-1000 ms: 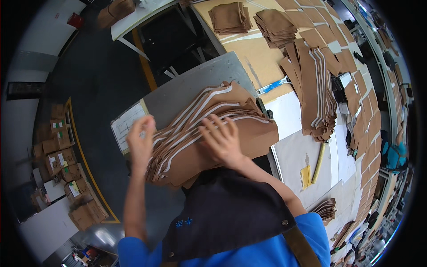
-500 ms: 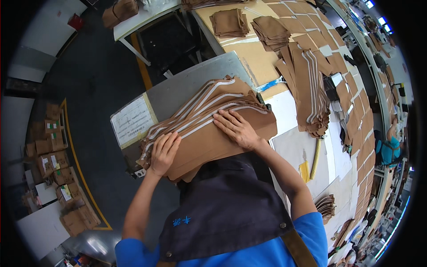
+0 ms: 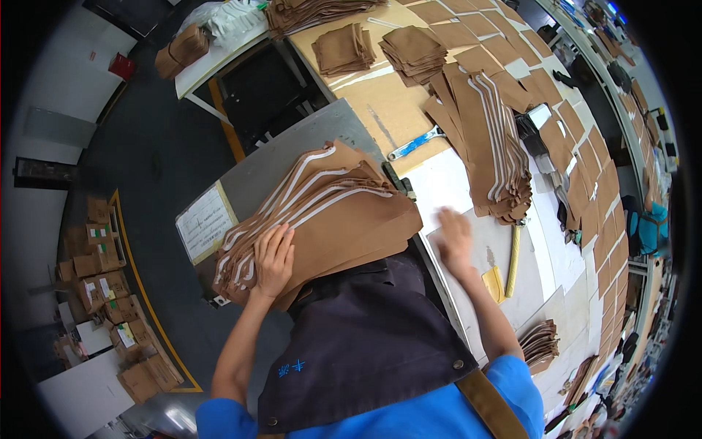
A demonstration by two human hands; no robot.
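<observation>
A fanned stack of brown cut pieces [image 3: 351, 230] with white strips along their curved edges lies in front of me on a grey metal board [image 3: 292, 150]. Pressed flat on the stack's left part is my left hand [image 3: 274, 262], its fingers stretched out side by side. My right hand [image 3: 455, 243] is off the stack, to its right over the white and grey worktop. Motion smears its fingers, and I see nothing held in it. A second fan of white-striped brown pieces [image 3: 488, 146] lies farther right on the table.
A blue-handled tool [image 3: 415, 144] lies beyond the stack. A yellow rod [image 3: 515, 260] and a yellow card [image 3: 493, 284] lie right of my right hand. Square brown piles [image 3: 413, 55] stand at the back. Cardboard boxes [image 3: 110, 293] are stacked on the floor at left.
My right hand has lifted off the stack and moved right, over the worktop. My left hand stays on the pieces. The whole view has shifted slightly.
</observation>
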